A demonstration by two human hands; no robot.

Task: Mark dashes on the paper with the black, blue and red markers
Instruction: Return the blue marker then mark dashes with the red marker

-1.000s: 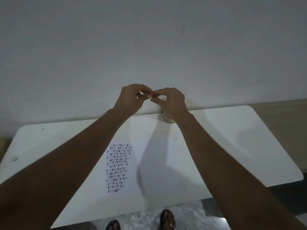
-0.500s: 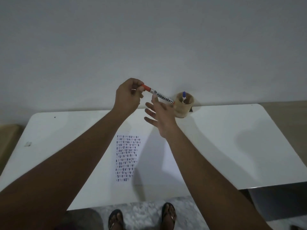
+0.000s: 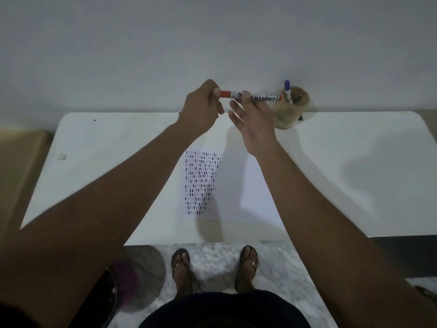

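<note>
The red marker (image 3: 260, 97), white-barrelled with a red cap, lies nearly level in the air above the table's far edge. My left hand (image 3: 201, 105) pinches its red cap end. My right hand (image 3: 253, 117) has its thumb across the barrel, with the other fingers spread below. Just right of the marker stands a wooden holder (image 3: 295, 112) with the blue marker (image 3: 287, 87) upright in it and a dark marker end (image 3: 296, 99) beside that. The paper (image 3: 243, 185) lies flat between my forearms, its left part filled with rows of dashes (image 3: 201, 183).
The white table (image 3: 354, 174) runs against a plain wall. A small scrap (image 3: 62, 156) lies near its left edge. A brown surface (image 3: 19, 162) adjoins the table on the left. My sandalled feet (image 3: 212, 266) stand on the marble floor below the near edge.
My hands, pinched close together a second ago, have drawn apart. The red marker has swung from tilted to nearly level, and my right hand's thumb has come onto its barrel.
</note>
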